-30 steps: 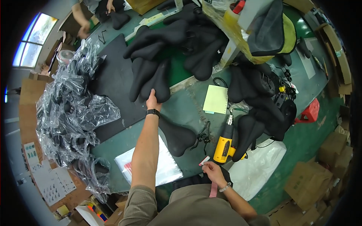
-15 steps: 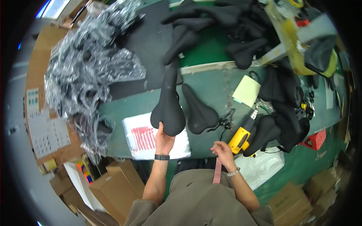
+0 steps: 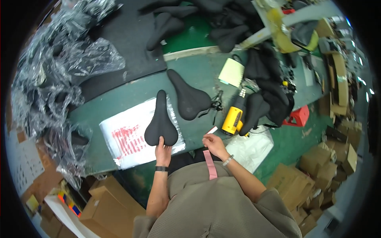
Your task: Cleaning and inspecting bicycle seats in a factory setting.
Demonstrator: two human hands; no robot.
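Saddle, black and padded (image 3: 160,129), sits over a stack of clear plastic bags (image 3: 121,139) at the near edge of the green table (image 3: 206,81); I cannot tell whether it rests on them. My left hand (image 3: 162,152) grips only its broad rear end, thumb on top, so I judge the long nose could dip, and dragging it might skid the slick bags. Further right, my right hand (image 3: 214,146) pinches a small pale slip (image 3: 212,130), easily dropped if the fingers loosen. Around me, from the left, a heap of plastic-wrapped pieces (image 3: 51,75) crowds the table beside a dark mat (image 3: 127,43). A second saddle (image 3: 188,99) lies just right of the held one, near enough to be bumped. Past some black hardware (image 3: 216,103), a yellow heat gun (image 3: 233,118) stands in the way of reaching the saddles piled at right (image 3: 256,109); whether it is hot, I cannot tell.
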